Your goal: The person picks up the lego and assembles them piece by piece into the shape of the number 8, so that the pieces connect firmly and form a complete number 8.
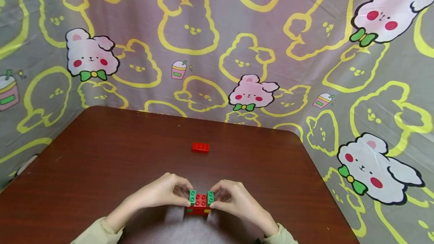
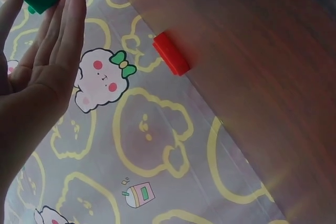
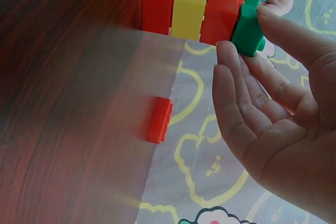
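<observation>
**Red-and-green brick stack, held between two hands near the table's front edge**

Item 1. Brick stack [image 1: 200,202]: red studded centre flanked by two green bricks on top; red and yellow courses below, seen from the right wrist. It rests on the table [image 1: 101,168], near its front edge.

Item 2. Left hand [image 1: 162,193]: on the stack's left side, wrist low, fingers [image 2: 65,30] straight and close together, tips pressed against the left green brick.

Item 3. Right hand [image 1: 234,199]: on the stack's right side, mirroring the other. Fingers [image 3: 247,98] loosely extended and slightly curved, tips touching the right green brick [image 3: 247,24]; thumb laid over its top.

Risk, as judged: the hold is by fingertips only. Uneven squeezing from the two sides could pop a green brick off its studs or tilt the stack; downward pressure off-centre could split the yellow course from the red.

Item 4. Loose red brick [image 1: 200,147]: beyond the stack, well apart from it, flat on the table, untouched.

Item 5. Rabbit-print cloth [image 1: 251,93]: farthest from the stack, hung behind the table.
</observation>
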Available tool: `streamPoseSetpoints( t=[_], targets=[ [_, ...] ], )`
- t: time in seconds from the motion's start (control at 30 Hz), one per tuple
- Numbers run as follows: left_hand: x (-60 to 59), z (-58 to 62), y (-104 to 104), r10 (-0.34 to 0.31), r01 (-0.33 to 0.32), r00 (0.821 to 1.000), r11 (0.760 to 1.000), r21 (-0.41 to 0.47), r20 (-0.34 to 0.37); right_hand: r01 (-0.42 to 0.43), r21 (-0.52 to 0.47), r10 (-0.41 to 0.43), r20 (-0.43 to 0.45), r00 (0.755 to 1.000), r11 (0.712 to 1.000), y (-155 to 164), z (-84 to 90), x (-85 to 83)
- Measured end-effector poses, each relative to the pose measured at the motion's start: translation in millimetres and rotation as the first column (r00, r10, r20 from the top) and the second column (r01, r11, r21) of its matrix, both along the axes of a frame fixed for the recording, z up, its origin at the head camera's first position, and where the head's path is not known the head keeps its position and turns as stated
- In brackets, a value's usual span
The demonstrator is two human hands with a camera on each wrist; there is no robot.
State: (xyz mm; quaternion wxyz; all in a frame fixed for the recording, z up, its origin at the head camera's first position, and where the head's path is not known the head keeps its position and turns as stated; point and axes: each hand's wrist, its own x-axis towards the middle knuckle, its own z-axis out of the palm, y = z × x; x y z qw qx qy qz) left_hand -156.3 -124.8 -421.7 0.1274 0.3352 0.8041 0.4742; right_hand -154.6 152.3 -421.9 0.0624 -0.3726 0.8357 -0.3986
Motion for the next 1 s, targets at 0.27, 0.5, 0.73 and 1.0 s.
streamPoseSetpoints(
  t=[0.27,0.5,0.73,1.0],
  targets=[
    [-10.5,-0.6,-7,-0.022,0.022,1.000,0.999,-0.029,-0.005,0.008,0.011,-0.008,0.007,1.000,1.000,1,-1.2,-1.0],
    [-28.8,-7.4,-13,0.070,-0.074,0.994,0.995,-0.060,-0.080,0.008,0.005,-0.008,0.020,1.000,1.000,0,-0.9,-0.4],
    [-45.8,-13.3,-8,0.207,-0.219,0.961,0.974,-0.050,-0.181,0.005,-0.001,-0.005,0.011,1.000,1.000,1,-1.9,-0.9],
    [-67.9,-14.1,-2,0.335,-0.349,0.912,0.937,-0.017,-0.237,0.013,0.001,-0.013,0.040,0.999,1.000,2,-3.7,-1.8]
  ],
)
